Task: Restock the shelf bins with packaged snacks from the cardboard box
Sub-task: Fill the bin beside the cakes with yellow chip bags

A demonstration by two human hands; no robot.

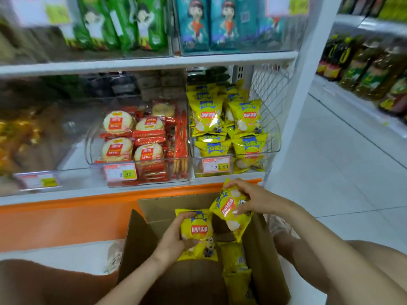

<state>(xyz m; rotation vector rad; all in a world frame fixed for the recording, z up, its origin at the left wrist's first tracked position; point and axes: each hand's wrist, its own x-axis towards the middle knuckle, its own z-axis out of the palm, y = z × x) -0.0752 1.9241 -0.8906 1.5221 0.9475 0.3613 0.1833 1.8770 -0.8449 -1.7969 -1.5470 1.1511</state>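
Left hand (pixel 174 238) and right hand (pixel 253 199) each curl fingers (pixel 242 208) round a chip bag (pixel 197 233) — best lifted gently, stood upright in the chip bin (pixel 274 148).

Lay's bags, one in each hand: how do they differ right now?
The left-hand bag is roughly upright, logo near level; the right-hand bag is tilted, logo slanting. The left-hand bag is lower, over the cardboard box; the right-hand bag is higher, nearer the shelf. Both are yellow Lay's chip bags.
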